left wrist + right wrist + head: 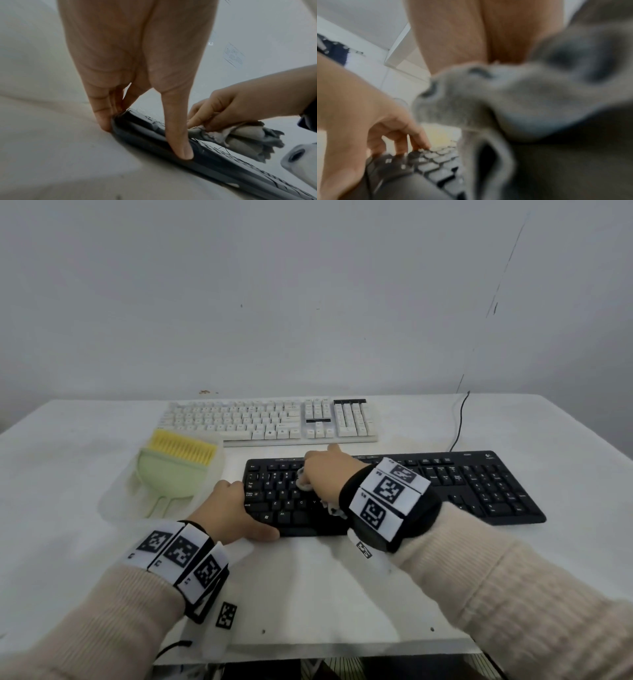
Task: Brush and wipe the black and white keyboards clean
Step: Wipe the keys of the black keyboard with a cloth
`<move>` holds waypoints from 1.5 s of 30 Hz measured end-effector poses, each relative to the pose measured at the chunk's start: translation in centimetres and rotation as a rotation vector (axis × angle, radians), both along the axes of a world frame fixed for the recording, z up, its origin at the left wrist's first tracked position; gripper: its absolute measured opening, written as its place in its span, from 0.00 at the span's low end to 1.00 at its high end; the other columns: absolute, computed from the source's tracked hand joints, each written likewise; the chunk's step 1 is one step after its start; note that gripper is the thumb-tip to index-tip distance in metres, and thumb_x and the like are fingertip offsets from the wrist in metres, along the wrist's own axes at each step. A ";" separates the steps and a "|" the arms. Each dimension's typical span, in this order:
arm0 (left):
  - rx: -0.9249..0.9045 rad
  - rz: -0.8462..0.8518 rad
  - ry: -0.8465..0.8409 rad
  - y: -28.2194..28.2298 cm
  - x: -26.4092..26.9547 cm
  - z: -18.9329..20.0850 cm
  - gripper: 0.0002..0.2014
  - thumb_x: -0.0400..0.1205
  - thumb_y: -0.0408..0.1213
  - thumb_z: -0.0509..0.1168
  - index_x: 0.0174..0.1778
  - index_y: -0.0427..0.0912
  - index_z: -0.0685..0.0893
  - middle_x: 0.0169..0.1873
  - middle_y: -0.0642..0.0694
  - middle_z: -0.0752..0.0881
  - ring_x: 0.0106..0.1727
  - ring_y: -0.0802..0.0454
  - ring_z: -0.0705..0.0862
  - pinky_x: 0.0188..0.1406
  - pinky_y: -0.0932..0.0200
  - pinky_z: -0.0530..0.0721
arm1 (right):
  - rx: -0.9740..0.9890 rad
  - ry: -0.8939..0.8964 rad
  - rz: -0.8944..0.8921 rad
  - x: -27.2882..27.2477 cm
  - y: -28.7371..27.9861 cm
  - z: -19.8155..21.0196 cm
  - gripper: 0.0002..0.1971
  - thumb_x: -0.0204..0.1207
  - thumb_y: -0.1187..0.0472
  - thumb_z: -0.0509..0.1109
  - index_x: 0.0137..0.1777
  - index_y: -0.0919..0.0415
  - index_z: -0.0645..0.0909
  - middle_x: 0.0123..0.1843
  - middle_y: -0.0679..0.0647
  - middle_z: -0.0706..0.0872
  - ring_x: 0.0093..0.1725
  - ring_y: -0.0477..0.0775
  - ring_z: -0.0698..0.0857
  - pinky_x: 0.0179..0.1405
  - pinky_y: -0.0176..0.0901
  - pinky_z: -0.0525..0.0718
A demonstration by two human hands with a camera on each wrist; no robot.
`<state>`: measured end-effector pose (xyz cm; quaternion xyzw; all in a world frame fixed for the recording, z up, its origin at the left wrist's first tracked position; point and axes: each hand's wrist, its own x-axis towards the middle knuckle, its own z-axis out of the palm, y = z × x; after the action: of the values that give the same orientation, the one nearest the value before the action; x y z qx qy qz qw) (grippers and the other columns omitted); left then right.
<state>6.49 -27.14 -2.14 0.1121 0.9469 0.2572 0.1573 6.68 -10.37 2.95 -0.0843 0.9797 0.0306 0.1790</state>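
Note:
The black keyboard [479, 484] lies across the table's middle, and the white keyboard [267, 419] lies behind it. My left hand [239, 511] holds the black keyboard's front left corner. Its thumb [181, 148] presses the front rim and its fingers [102, 119] stand against the left end. My right hand [325, 474] grips a bunched grey cloth [243, 140] on the left keys of the black keyboard [223, 169]. In the right wrist view the cloth [522, 102] is blurred and hides most of the keys [440, 169].
A yellow-bristled green brush with its dustpan [174, 470] lies in a translucent tray [113, 501] left of the keyboards. A black cable [460, 419] runs from the black keyboard toward the wall. The table's front edge [342, 642] is close to me.

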 end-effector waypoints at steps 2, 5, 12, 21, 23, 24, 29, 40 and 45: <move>-0.009 -0.006 0.006 -0.1 -0.1 -0.1 0.23 0.62 0.44 0.82 0.38 0.56 0.72 0.46 0.48 0.78 0.57 0.48 0.76 0.52 0.56 0.79 | -0.023 -0.041 -0.051 -0.2 -0.3 0.9 0.10 0.57 0.74 0.46 0.28 0.58 0.59 0.38 0.50 0.65 0.50 0.58 0.64 0.62 0.51 0.74; -0.057 -0.051 0.029 0.5 0.1 0.5 0.20 0.66 0.43 0.79 0.34 0.57 0.71 0.41 0.51 0.78 0.56 0.46 0.77 0.45 0.61 0.76 | -0.140 0.038 -0.068 -0.6 -1.9 0.7 0.14 0.77 0.69 0.57 0.31 0.58 0.61 0.40 0.52 0.68 0.53 0.59 0.70 0.62 0.51 0.74; -0.203 -0.136 0.130 1.3 0.5 1.1 0.11 0.76 0.49 0.70 0.44 0.52 0.74 0.40 0.51 0.76 0.48 0.53 0.75 0.35 0.77 0.62 | -0.192 0.038 0.131 0.1 -4.6 -2.4 0.14 0.81 0.65 0.57 0.63 0.61 0.78 0.66 0.60 0.72 0.66 0.63 0.69 0.58 0.54 0.73; -0.072 0.047 -0.032 -0.2 -0.5 -0.4 0.33 0.60 0.51 0.82 0.55 0.47 0.74 0.52 0.48 0.71 0.51 0.52 0.75 0.51 0.57 0.78 | 0.056 0.069 0.004 0.9 1.6 -1.1 0.14 0.78 0.70 0.60 0.32 0.57 0.64 0.44 0.54 0.70 0.47 0.57 0.65 0.49 0.47 0.68; -0.071 0.041 -0.028 -0.1 -0.6 -0.5 0.33 0.61 0.51 0.82 0.57 0.47 0.73 0.53 0.48 0.71 0.51 0.53 0.75 0.51 0.58 0.78 | 0.080 -0.010 -0.106 0.7 2.0 -0.3 0.11 0.80 0.66 0.60 0.36 0.57 0.68 0.37 0.53 0.72 0.45 0.57 0.68 0.51 0.46 0.65; -0.069 0.042 -0.023 -0.1 -0.6 -0.5 0.34 0.60 0.51 0.82 0.56 0.47 0.74 0.53 0.48 0.72 0.51 0.53 0.75 0.51 0.57 0.78 | 0.083 -0.023 -0.123 0.6 1.8 0.0 0.09 0.81 0.64 0.60 0.38 0.60 0.71 0.40 0.54 0.75 0.50 0.60 0.70 0.52 0.47 0.66; -0.097 0.031 -0.031 0.2 -0.4 0.1 0.29 0.52 0.55 0.79 0.44 0.50 0.76 0.47 0.46 0.78 0.52 0.49 0.77 0.38 0.60 0.75 | -0.146 0.131 0.020 1.0 -2.0 0.7 0.10 0.80 0.69 0.56 0.40 0.61 0.76 0.54 0.54 0.72 0.68 0.66 0.69 0.63 0.55 0.74; -0.065 0.049 -0.023 0.2 -0.3 0.0 0.24 0.58 0.50 0.81 0.41 0.51 0.75 0.46 0.45 0.80 0.55 0.46 0.78 0.43 0.58 0.75 | -0.153 0.097 0.019 1.8 -3.0 -1.5 0.14 0.79 0.70 0.56 0.60 0.62 0.78 0.62 0.58 0.71 0.68 0.68 0.66 0.62 0.55 0.73; -0.066 0.089 -0.043 -0.2 -0.5 -0.5 0.37 0.59 0.50 0.82 0.60 0.44 0.74 0.54 0.47 0.72 0.55 0.51 0.77 0.58 0.53 0.80 | -0.082 0.135 -0.027 3.2 1.1 -0.7 0.11 0.77 0.76 0.54 0.42 0.64 0.75 0.54 0.56 0.69 0.67 0.66 0.67 0.59 0.53 0.73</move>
<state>6.01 -27.31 -2.64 0.0589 0.9553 0.2350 0.1697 9.90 -9.29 2.22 -0.0760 0.9911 -0.0065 0.1094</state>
